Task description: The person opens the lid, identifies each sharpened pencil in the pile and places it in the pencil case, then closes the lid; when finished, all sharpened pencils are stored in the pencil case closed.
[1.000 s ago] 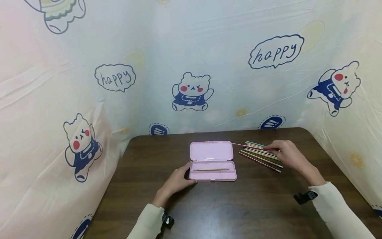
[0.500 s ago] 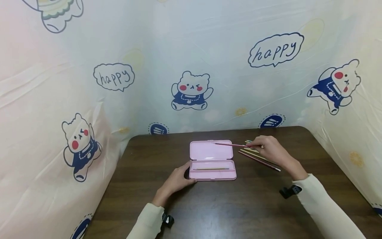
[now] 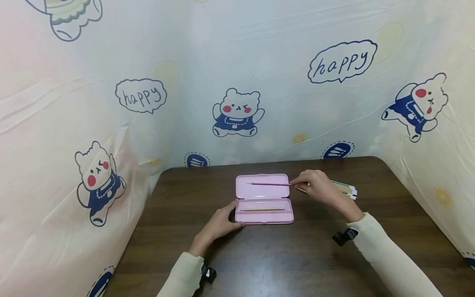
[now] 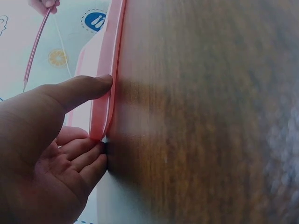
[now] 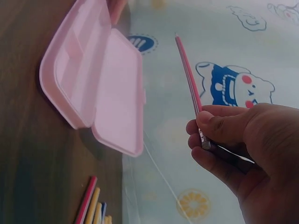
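Head view: the pink pencil case [image 3: 262, 192] lies open mid-frame on the tabletop [image 3: 259, 260], lid above tray. On its left end is the left hand [image 3: 219, 223], spanning that edge. To the right, the right hand [image 3: 317, 185] holds a red pencil [image 3: 270, 184], which crosses in front of the lid. And there's one yellowish pencil [image 3: 262, 209] lying in the tray! Further right lie the loose pencils [image 3: 346, 189], partly hidden behind the right hand, so no sure count. Early going, I'd judge: one pencil in, one in hand, the bunch outside left over.

Over to the left wrist: here's what the head camera misses. The thumb [image 4: 88, 88] presses the case's side wall, the other fingers curl in at the corner, the gap closed down to the case itself. The tray's inside can't be read from here.

Right wrist now, and the grip comes clear: thumb and fingers pinch the red pencil near its blunt end, sharp tip toward the top, lifted well apart from the lid. Lower left, coloured ends of the loose bunch poke up; the pencil in the tray doesn't show.
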Motion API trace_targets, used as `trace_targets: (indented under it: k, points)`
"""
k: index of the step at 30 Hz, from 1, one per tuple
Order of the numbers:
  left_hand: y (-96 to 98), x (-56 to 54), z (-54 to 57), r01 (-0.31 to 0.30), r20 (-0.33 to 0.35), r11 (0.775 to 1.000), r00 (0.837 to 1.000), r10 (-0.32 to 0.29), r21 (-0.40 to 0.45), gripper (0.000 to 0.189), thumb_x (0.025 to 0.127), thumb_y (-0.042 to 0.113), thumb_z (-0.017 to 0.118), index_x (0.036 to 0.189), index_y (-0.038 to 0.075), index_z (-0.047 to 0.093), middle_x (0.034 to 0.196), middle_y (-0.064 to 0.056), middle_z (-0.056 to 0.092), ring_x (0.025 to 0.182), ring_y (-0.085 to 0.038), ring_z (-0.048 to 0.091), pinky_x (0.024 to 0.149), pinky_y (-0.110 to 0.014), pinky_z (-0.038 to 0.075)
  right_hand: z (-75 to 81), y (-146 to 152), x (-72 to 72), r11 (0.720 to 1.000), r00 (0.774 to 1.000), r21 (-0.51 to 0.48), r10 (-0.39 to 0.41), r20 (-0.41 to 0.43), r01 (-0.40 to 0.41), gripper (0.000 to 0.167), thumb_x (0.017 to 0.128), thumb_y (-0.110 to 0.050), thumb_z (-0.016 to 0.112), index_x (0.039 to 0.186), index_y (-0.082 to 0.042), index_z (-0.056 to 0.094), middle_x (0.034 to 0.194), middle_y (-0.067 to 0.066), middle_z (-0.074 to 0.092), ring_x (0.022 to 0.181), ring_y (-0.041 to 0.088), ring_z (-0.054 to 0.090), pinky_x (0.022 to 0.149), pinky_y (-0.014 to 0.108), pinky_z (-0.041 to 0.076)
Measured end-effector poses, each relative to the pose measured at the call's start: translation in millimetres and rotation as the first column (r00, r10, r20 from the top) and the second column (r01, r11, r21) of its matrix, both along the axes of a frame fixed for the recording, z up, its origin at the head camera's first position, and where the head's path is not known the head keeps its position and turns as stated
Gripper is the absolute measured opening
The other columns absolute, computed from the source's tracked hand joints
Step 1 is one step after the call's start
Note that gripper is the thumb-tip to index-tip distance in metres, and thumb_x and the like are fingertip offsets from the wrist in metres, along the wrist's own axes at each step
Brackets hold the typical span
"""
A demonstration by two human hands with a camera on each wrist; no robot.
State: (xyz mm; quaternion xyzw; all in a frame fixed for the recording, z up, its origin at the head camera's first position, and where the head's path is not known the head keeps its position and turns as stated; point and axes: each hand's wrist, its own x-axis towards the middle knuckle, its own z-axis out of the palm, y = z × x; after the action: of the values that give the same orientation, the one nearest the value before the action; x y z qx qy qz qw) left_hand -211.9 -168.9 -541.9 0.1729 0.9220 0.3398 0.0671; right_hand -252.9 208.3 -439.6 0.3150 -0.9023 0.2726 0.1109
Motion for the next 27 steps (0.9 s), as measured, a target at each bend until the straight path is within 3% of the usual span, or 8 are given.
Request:
trace_targets:
  k: [9,14,18,27]
  points:
    - [-0.1,0.8,2.2,0.003,0.002,1.0,1.0,-0.003,0.003,0.092,0.095,0.037,0.081,0.168,0.011,0.032,0.171,-0.013,0.04,0.156,-0.034,0.044,0.124,-0.056,0.04,-15.7,-21,-4.7,0.999,0.997,-0.007,0.042,0.064,-0.042,0.024,0.092,0.007,0.074,0.106,-0.009,0.086,0.094,0.006,0.081,0.074,0.009,0.059,0.065,0.023,0.052]
    - [-0.2,0.9,1.7,0.005,-0.003,1.0,1.0,-0.005,0.005,0.092,0.095,0.036,0.081,0.168,0.01,0.032,0.171,-0.012,0.04,0.155,-0.033,0.045,0.124,-0.056,0.04,-27.8,-30,-9.1,0.997,0.993,0.007,0.081,0.084,-0.082,0.021,0.093,0.005,0.075,0.107,-0.007,0.085,0.102,0.006,0.083,0.083,0.013,0.071,0.075,0.032,0.063]
    - [-0.1,0.7,2.0,0.001,0.0,1.0,1.0,-0.001,-0.002,0.092,0.095,0.037,0.081,0.168,0.011,0.032,0.17,-0.012,0.041,0.154,-0.034,0.046,0.124,-0.056,0.04,-39.9,-36,-12.2,0.995,0.99,0.024,0.094,0.109,-0.097,0.02,0.094,0.004,0.075,0.107,-0.007,0.086,0.104,0.005,0.083,0.092,0.017,0.076,0.083,0.04,0.065]
    - [0.6,0.5,2.7,0.0,0.002,1.0,1.0,0.0,-0.002,0.091,0.095,0.037,0.081,0.168,0.01,0.033,0.171,-0.012,0.04,0.155,-0.035,0.045,0.124,-0.056,0.04,-65.5,-40,-14.7,0.995,0.981,0.03,0.089,0.173,-0.095,0.02,0.095,0.001,0.075,0.107,-0.01,0.086,0.103,0.003,0.083,0.092,0.014,0.076,0.085,0.04,0.066]
